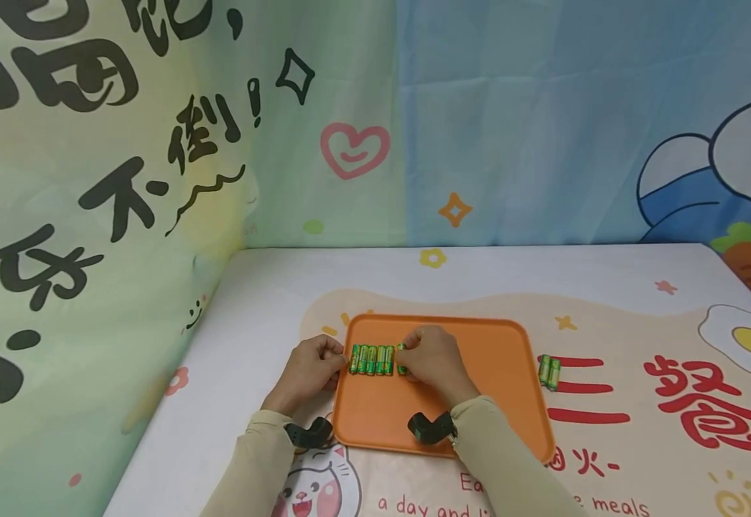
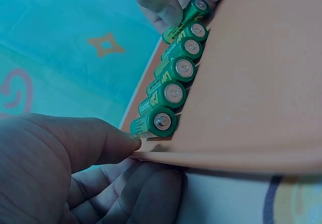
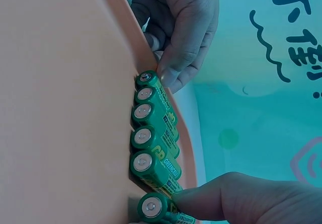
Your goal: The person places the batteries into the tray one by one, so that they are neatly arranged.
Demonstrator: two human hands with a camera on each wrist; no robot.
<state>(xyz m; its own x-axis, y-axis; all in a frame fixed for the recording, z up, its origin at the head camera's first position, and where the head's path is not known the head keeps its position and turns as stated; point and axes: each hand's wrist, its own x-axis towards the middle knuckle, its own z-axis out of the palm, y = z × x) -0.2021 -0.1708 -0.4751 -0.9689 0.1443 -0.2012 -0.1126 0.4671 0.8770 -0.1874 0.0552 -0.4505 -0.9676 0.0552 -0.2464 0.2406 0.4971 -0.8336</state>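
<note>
With right fingers [image 3: 201, 202], pinching battery [image 3: 153, 208]; with left fingers [image 2: 98, 141], gripping tray [image 1: 375, 416]; likely aligning; next, probably nudge toward row [image 1: 372, 360] between.

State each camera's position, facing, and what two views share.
Head: worn there, facing forward and down at the tray; left hand, right hand, sleeves show.
Left wrist: worn there, facing rightward along the battery row; left hand near, right beyond.
Right wrist: worn there, facing leftward along it; right hand near, left beyond.
Wrist views share row and hands.
</note>
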